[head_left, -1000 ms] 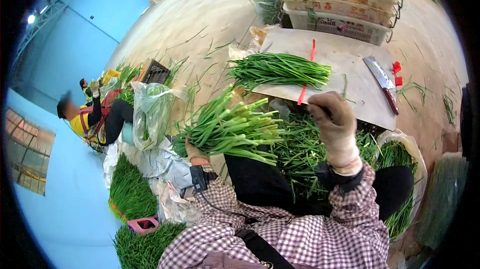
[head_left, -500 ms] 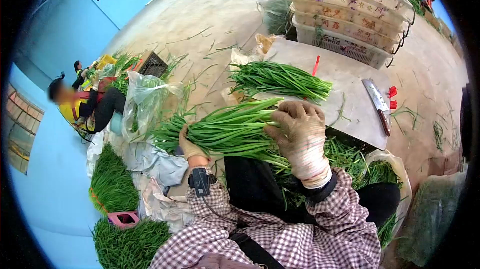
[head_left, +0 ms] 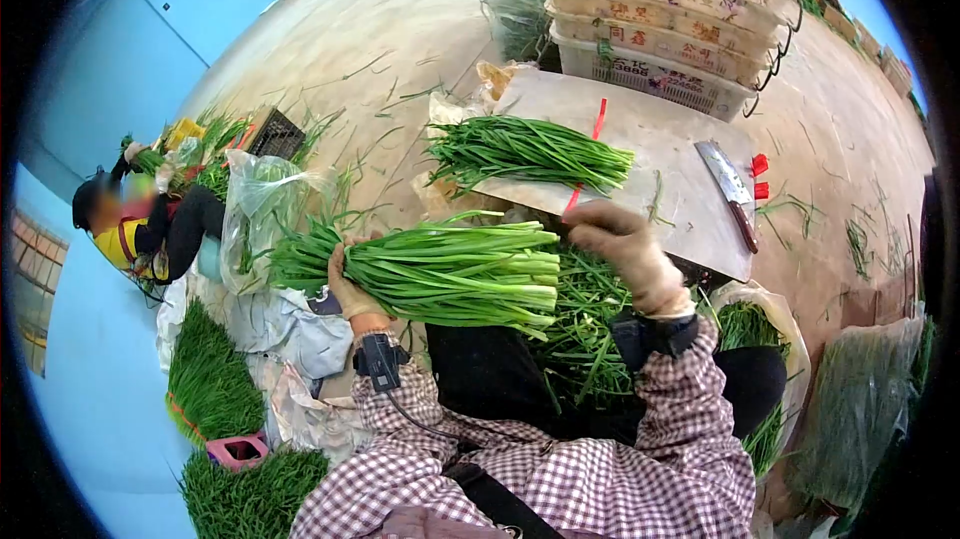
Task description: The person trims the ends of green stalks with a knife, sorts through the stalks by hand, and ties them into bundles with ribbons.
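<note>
My left hand (head_left: 352, 284), in a thin pale glove, is wrapped round the leafy part of a bunch of garlic chives (head_left: 455, 274). The pale cut ends point right and lie nearly even. My gloved right hand (head_left: 625, 251) is raised just right of those ends, apart from them; motion smears its fingers. Beyond it, a second bunch of garlic chives (head_left: 530, 152) rests on a grey board (head_left: 670, 164), across a red strip (head_left: 599, 121) whose two ends show. A wooden-handled knife (head_left: 728, 194) lies at the board's right side.
Loose chive leaves (head_left: 600, 329) heap up below my right hand. White plastic crates (head_left: 650, 34) are stacked behind the board. More chives (head_left: 215, 374) stand at left beside a pink plastic piece (head_left: 237, 451). A person in yellow (head_left: 118, 239) sits at far left near a clear bag (head_left: 265, 214).
My right hand has come away from the cut ends and moved right, so the ends now show. The held bunch is fuller in view and lies more level. The camera view has shifted slightly.
</note>
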`<state>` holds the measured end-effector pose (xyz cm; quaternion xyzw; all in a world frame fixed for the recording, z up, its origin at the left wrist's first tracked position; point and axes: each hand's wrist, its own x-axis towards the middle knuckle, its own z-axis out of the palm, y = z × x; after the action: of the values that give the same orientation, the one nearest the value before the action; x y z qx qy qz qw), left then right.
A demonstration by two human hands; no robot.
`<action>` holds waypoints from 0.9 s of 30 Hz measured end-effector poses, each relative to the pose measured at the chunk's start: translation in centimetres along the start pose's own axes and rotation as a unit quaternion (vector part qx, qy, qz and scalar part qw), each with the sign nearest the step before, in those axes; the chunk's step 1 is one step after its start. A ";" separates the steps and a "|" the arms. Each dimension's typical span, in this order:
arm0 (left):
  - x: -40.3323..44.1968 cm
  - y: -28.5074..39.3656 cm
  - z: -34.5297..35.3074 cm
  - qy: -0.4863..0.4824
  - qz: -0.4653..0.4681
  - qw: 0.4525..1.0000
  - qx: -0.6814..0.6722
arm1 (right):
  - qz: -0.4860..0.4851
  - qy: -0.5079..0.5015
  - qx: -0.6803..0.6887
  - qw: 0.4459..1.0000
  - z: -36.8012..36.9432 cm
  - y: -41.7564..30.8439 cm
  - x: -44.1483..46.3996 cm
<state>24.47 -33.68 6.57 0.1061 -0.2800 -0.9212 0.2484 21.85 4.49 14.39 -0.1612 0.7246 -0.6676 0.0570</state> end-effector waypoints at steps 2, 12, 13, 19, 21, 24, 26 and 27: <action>-0.2 0.0 0.0 -0.006 -0.026 1.000 0.001 | 0.073 -0.114 0.112 0.984 1.8 1.5 0.9; -0.1 -0.2 -0.1 0.064 -0.020 0.997 0.046 | -0.078 -0.053 0.248 0.964 -1.9 2.1 -2.1; -0.3 -0.3 0.3 0.088 -0.012 0.993 0.074 | -0.005 -0.050 0.202 0.978 -1.8 1.5 -3.1; 0.7 -0.8 -0.4 0.110 -0.015 0.990 0.088 | -0.044 0.036 0.026 0.998 2.8 1.4 -5.9; 0.2 -0.8 0.6 0.121 0.006 0.989 0.086 | -0.020 -0.017 -0.042 0.999 3.6 0.5 -5.2; -1.7 -1.1 4.1 0.135 0.041 0.987 0.082 | 0.087 -0.040 -0.046 0.994 5.6 0.7 -4.3; -1.7 -1.0 4.5 0.126 0.058 0.986 0.088 | 0.096 -0.016 -0.004 0.995 7.1 2.7 -3.7; -1.9 -1.0 4.6 0.088 0.054 0.992 0.078 | 0.110 0.018 0.064 0.992 7.9 3.7 -3.5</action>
<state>24.15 -29.90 9.88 0.1903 -0.3338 -0.8687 0.3125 26.88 -1.69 9.45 -0.0643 0.6947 -0.7050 0.1277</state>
